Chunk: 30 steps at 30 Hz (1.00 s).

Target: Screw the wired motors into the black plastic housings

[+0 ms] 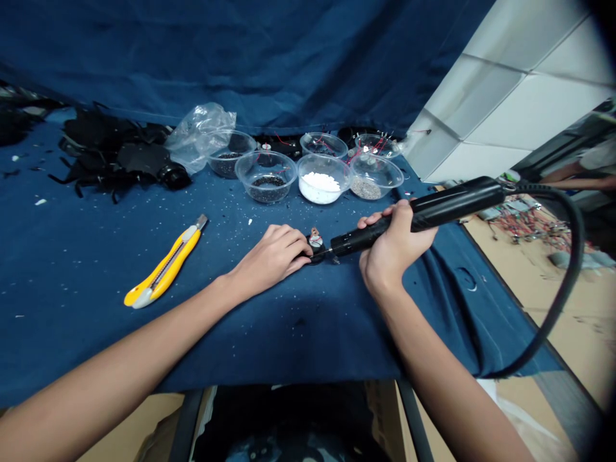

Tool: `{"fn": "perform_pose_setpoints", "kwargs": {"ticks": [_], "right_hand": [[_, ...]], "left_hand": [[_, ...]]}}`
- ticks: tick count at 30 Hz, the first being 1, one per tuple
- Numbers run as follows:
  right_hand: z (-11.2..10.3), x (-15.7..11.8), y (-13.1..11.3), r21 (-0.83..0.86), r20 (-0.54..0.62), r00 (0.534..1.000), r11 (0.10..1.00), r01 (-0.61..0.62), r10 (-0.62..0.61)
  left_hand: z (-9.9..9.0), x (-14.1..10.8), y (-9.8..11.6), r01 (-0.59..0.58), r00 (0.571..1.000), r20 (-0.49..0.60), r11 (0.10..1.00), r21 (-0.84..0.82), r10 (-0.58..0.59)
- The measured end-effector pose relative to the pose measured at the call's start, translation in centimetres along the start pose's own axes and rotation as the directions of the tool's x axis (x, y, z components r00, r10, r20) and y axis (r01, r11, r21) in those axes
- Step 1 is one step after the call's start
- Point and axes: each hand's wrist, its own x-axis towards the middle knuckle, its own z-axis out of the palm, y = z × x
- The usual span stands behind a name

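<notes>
And here's the backdrop: a navy blue cloth (pixel 192 58) hanging right behind the worktop (pixel 62 321), falling in long, soft folds. Over on the right, white ceiling panels (pixel 500 96) slant into view on their grid. Down below, a tan floor (pixel 524 289), a heap of coloured wires (pixel 529 228), and a co-worker's white sleeve (pixel 599 157) out past the edge!

This is a workshop, with a cloth-covered bench (pixel 86 333), utility knife (pixel 163 262), rotary tool (pixel 418 215) and bowls of granules (pixel 265 176).

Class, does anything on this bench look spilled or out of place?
White flecks lie scattered over the blue cloth, outside the clear plastic bowls, so they look spilled. A crumpled plastic bag sits against one bowl.
</notes>
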Motion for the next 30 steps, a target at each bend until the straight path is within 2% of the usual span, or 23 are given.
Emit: {"fn": "perform_pose_setpoints", "kwargs": {"ticks": [4, 13, 26, 30], "right_hand": [[0.4, -0.2, -0.3, -0.022, 0.025, 0.999, 1.000, 0.021, -0.020], [2.3, -2.3, -2.0, -0.087, 0.194, 0.981, 0.996, 0.011, 0.006], [1.9, -0.5, -1.5, -0.025, 0.134, 0.990, 0.999, 0.047, -0.043], [1.9, -0.4, -1.4, 0.000, 0.121, 0.991, 0.999, 0.048, -0.047]], "left_hand": [[0.0, 0.0, 0.0, 0.005, 1.000, 0.017, 1.000, -0.008, -0.005], [0.0, -0.1, 0.1, 0.015, 0.999, 0.035, 1.000, -0.018, -0.015], [-0.1, -0.1, 0.2, 0.046, 0.997, 0.061, 0.999, 0.006, -0.047], [-0.2, 0.0, 0.5, 0.036, 0.999, 0.010, 0.999, 0.039, -0.037]]}}
